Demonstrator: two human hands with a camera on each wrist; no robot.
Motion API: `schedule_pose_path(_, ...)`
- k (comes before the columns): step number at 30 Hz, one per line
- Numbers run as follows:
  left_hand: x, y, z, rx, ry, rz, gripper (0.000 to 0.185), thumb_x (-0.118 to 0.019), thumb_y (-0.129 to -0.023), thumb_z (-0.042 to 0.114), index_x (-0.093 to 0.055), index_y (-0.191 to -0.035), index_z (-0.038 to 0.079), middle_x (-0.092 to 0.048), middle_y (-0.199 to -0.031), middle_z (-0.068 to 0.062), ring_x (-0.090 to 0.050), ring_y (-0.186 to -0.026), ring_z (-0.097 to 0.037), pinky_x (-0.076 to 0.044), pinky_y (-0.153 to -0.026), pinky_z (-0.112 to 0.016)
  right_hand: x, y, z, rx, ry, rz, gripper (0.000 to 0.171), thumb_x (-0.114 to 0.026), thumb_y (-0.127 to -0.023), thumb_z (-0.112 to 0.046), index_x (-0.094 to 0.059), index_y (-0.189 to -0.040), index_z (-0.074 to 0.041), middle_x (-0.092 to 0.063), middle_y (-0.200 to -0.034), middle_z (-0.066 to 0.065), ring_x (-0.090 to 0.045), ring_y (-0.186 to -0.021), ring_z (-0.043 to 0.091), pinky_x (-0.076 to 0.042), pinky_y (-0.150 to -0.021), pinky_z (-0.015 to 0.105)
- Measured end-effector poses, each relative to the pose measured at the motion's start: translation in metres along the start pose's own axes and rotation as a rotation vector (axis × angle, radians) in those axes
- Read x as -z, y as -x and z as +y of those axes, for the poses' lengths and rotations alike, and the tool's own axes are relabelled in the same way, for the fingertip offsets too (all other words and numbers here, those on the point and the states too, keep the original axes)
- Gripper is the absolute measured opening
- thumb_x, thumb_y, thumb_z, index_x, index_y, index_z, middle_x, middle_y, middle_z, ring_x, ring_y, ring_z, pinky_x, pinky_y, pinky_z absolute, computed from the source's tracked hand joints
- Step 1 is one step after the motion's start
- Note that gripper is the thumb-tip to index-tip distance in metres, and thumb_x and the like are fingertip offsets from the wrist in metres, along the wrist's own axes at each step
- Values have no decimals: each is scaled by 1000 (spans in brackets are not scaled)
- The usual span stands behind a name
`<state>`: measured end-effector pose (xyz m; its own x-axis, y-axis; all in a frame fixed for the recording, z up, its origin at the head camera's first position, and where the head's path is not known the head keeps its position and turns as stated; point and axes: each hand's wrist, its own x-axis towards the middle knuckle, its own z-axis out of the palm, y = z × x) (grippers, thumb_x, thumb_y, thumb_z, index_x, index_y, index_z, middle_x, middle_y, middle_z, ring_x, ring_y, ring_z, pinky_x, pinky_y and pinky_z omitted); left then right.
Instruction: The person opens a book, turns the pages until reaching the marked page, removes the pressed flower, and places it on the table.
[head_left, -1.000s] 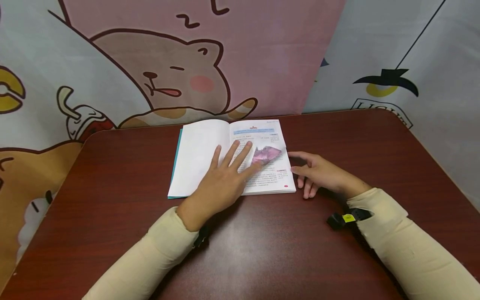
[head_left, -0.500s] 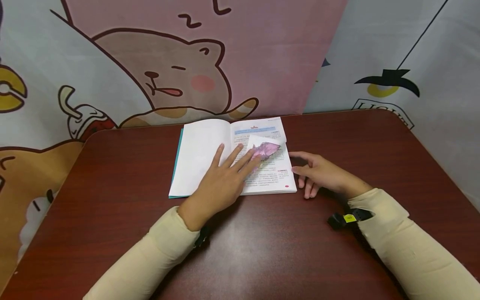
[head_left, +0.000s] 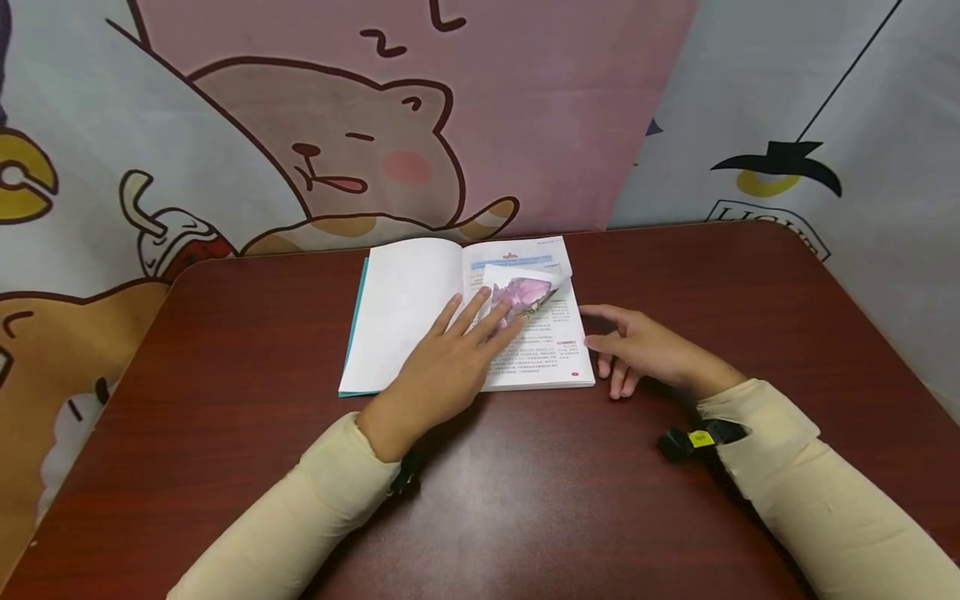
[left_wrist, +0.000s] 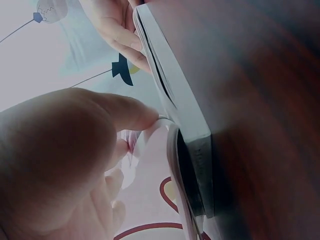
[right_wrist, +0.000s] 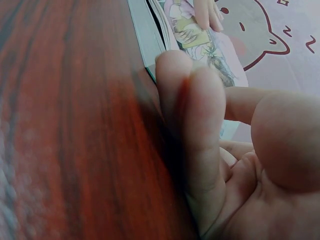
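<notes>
In the head view an open book [head_left: 405, 308] lies on the table, a blank page at left and printed text at right. Over the right page a leaf is lifted and bent, showing a pink picture [head_left: 529, 289]. My left hand [head_left: 446, 362] lies across the book's middle, its extended fingers touching the bent leaf. In the left wrist view the thumb [left_wrist: 135, 112] meets a curled page edge. Beside the book's right edge, my right hand [head_left: 645, 346] has loosely bent fingers, with the thumb and index close to the pages. The right wrist view shows the illustrated leaf [right_wrist: 187, 32] beyond its fingertips.
The dark reddish-brown table [head_left: 480, 508] extends around the book. A cartoon-printed cloth [head_left: 555, 108] hangs behind its far edge. A black wrist device [head_left: 678, 442] with a yellow label sits on the right wrist.
The bent leaf with the pink picture has shifted left and shows more of itself. My left fingers have moved slightly with it. The right hand stays nearly still.
</notes>
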<state>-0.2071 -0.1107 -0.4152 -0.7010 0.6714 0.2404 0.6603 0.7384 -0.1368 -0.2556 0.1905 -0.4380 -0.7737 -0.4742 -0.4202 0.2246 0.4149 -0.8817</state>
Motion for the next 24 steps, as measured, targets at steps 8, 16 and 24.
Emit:
schedule_pose_path(8, 1, -1, 1, 5, 15, -39, 53, -48, -99, 9, -46, -151, 17, -34, -162, -7, -24, -154, -29, -20, -124, -48, 1, -1, 2, 24, 16, -7, 73, -61, -100, -20, -18, -159, -17, -61, -72, 11, -68, -50, 24, -57, -49, 42)
schedule_pose_path(16, 0, -1, 1, -2, 35, -53, 52, -47, -98, 7, -48, -150, 16, -31, -164, -7, -21, -155, -30, -18, -124, -50, 3, -2, 4, 37, 42, 1, 74, -63, -99, -21, -20, -159, -17, -62, -73, 12, -69, -51, 27, -57, -49, 45)
schedule_pose_path(24, 1, -1, 1, 2, 52, -73, 53, -48, -98, 8, -47, -150, 14, -29, -164, -9, -22, -154, -30, -18, -124, -51, 1, -3, 5, 32, 34, 8, 73, -62, -99, -20, -21, -159, -19, -61, -72, 12, -69, -51, 27, -57, -49, 45)
